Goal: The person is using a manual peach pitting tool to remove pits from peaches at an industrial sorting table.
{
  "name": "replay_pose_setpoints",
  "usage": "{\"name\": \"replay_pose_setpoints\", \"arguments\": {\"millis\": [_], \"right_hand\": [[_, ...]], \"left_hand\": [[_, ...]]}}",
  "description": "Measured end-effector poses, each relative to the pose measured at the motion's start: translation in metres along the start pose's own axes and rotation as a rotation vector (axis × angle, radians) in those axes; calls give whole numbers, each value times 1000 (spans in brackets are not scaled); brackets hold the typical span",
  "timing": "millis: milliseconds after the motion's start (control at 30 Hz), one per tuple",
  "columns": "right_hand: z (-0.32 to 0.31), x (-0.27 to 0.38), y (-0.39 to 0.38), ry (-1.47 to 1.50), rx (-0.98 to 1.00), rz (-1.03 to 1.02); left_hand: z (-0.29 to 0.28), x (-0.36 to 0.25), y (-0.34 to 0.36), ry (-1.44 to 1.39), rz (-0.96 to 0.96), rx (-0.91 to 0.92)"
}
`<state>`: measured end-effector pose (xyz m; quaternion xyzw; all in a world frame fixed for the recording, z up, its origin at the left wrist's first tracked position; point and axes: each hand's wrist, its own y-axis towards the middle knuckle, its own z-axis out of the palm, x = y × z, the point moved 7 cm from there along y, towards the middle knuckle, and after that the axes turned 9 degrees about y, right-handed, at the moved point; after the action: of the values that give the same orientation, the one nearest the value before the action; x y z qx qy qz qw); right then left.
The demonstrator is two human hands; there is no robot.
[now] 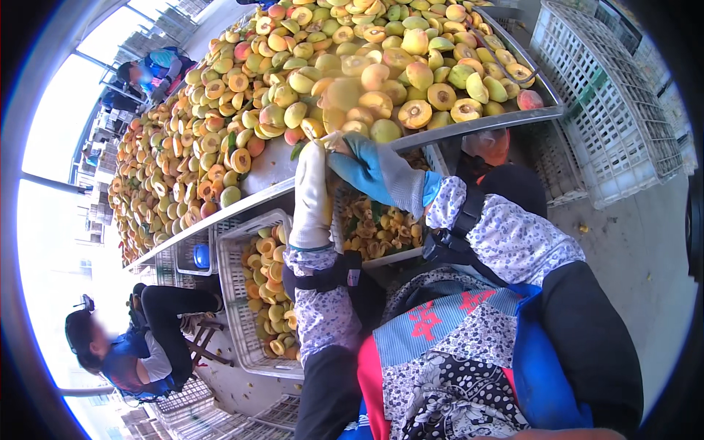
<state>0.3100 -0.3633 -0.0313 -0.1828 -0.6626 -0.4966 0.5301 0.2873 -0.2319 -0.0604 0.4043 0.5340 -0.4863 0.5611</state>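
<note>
My left hand (313, 194), in a white knit glove, meets my right hand (381, 174), in a blue-and-grey glove, at the near edge of a metal table (270, 167). The fingers of both hands are closed and come together at their tips. Whatever lies between them is too small and covered to make out. Just beyond the fingertips begins a big heap of halved peaches (293, 81), yellow and green with reddish skins, some showing their pits. Below my hands stands a crate holding brown pits and scraps (378, 227).
To the left of my knees a white plastic crate (235, 293) holds pitted peach halves (270, 282). Tall stacked crates (587, 110) stand at right. One person (139, 352) sits at lower left, another (158, 70) works at far left. A blue round object (202, 255) sits under the table.
</note>
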Motion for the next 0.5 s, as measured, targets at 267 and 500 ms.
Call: {"name": "replay_pose_setpoints", "arguments": {"millis": [267, 500], "right_hand": [[-1, -3, -14, -369, 44, 29], [16, -3, -22, -280, 88, 123]], "left_hand": [[-2, -17, -4, -490, 99, -41], [-1, -15, -10, -288, 228, -234]]}}
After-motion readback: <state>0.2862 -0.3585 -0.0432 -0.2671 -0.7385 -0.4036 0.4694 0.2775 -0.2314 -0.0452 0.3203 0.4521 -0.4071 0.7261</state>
